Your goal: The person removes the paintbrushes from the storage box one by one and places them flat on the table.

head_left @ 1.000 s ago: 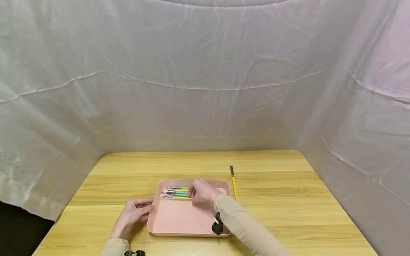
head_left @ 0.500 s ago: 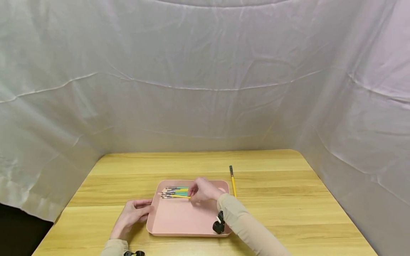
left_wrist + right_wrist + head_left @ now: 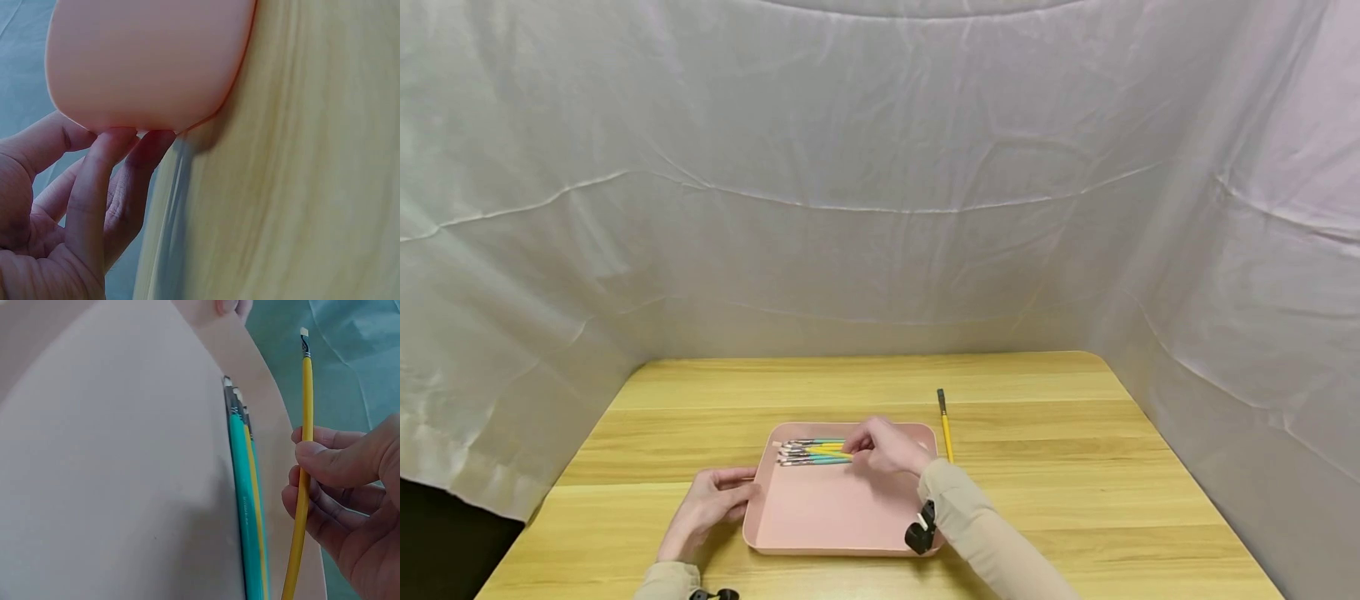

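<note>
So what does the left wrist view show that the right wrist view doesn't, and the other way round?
Only the left wrist view shows the wooden tabletop and most of the left hand. Only the right wrist view shows the right hand pinching a yellow paintbrush, and the other brushes. Both share the pink tray, some cloth and left-hand fingers.

The left hand touches its fingertips to the outer wall of a smooth, pale pink tray with rounded corners. A pale yellow wood-grain tabletop spans the right side; grey-blue cloth shows at left.
</note>
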### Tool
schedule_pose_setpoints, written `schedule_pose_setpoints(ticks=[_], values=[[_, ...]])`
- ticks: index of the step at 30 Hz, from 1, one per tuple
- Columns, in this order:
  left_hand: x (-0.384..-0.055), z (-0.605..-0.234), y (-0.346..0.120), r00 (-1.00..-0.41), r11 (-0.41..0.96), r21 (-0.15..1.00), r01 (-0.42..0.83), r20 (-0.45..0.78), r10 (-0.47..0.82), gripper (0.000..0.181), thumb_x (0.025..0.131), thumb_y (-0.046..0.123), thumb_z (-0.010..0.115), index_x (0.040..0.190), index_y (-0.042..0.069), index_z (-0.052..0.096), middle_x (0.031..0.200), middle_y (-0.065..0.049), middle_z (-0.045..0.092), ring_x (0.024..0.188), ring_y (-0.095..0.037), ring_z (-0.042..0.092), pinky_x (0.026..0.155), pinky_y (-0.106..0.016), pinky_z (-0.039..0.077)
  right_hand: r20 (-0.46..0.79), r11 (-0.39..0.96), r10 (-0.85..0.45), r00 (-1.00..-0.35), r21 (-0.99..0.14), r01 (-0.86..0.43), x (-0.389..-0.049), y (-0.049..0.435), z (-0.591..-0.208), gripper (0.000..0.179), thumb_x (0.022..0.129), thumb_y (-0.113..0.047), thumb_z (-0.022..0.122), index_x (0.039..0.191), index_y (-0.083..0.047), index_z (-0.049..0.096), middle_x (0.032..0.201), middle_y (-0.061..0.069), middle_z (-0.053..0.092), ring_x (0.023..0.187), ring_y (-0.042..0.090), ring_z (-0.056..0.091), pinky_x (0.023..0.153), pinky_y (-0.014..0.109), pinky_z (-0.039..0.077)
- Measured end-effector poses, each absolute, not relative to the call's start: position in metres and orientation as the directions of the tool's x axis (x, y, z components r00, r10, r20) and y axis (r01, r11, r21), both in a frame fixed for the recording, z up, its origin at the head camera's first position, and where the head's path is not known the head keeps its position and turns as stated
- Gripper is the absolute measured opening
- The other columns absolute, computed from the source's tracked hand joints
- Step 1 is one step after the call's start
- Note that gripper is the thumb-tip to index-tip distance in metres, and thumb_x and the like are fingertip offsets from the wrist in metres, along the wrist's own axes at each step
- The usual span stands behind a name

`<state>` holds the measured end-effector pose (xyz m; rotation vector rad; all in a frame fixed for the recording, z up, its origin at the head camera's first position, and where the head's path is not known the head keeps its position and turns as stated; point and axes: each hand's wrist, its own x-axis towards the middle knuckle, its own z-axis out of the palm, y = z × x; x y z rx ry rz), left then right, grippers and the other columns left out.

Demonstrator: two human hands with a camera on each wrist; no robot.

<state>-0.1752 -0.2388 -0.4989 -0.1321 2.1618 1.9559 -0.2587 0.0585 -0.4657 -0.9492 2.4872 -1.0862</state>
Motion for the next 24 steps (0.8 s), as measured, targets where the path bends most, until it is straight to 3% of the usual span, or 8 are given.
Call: schedule_pose_setpoints(ticks=[7, 17, 24], values=[[-0.175, -0.499, -0.239, -0.974, 0.157, 0.966, -0.207, -0.219, 0.061, 0.049, 0.090, -0.001, 0.068, 0.131, -0.020, 0.050, 0.103, -0.021, 0.076, 0.076, -0.008, 0.073, 0.065, -0.021, 0.063, 0.055, 0.449, -0.631, -0.774, -0.787, -0.422, -0.255, 0.070, -0.462, 0.015, 0.089, 0.009, 0.066, 0.101, 0.008, 0.075, 0.095, 0.023, 0.074, 0.074, 0.008, 0.058, 0.064, 0.015, 0.049], [-0.175, -0.500, -0.239, -0.971, 0.134, 0.968, -0.213, -0.225, 0.077, 0.049, 0.090, -0.001, 0.068, 0.132, -0.020, 0.050, 0.104, -0.021, 0.076, 0.079, -0.009, 0.073, 0.069, -0.022, 0.064, 0.034, 0.476, -0.559, -0.828, -0.805, -0.354, -0.251, 0.089, -0.460, 0.014, 0.089, 0.001, 0.071, 0.103, 0.003, 0.075, 0.090, 0.010, 0.074, 0.076, 0.005, 0.059, 0.070, 0.017, 0.050], [-0.174, -0.499, -0.239, -0.969, 0.125, 0.966, -0.228, -0.238, 0.068, 0.049, 0.090, -0.001, 0.068, 0.132, -0.020, 0.050, 0.104, -0.021, 0.076, 0.081, -0.010, 0.074, 0.073, -0.025, 0.065, 0.069, 0.418, -0.555, -0.829, -0.839, -0.349, -0.249, 0.098, -0.461, 0.014, 0.088, 0.006, 0.068, 0.101, 0.008, 0.071, 0.087, 0.016, 0.071, 0.077, 0.009, 0.058, 0.067, 0.016, 0.051]])
